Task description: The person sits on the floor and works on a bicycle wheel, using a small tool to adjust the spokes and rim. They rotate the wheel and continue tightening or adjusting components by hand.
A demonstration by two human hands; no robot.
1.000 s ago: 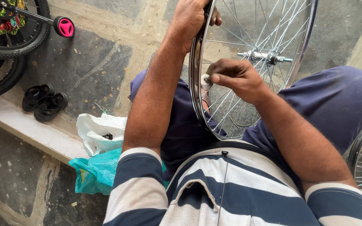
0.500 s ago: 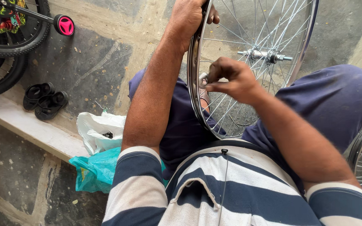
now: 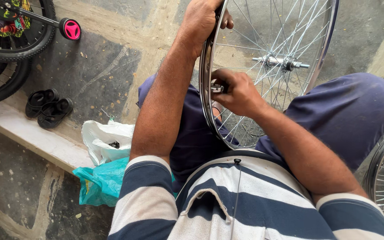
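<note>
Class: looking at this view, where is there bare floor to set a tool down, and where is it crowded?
Bare floor lies between the black sandals, the pink pedal and the left hand's forearm. It is crowded in the lap, where the right hand works the spoked wheel, and beside the plastic bags.

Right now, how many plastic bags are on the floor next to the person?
2. A white bag lies on the floor beside the left arm, and a teal bag sits just below it, touching it. More could be hidden under the person.

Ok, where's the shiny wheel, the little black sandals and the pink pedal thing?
Wheel rim (image 3: 206, 102), head view: the metal hoop's left edge.
Black sandals (image 3: 49, 107), head view: between the pair, on the nearer sandal's strap.
Pink wheel (image 3: 70, 29), head view: its round pink face.
</note>
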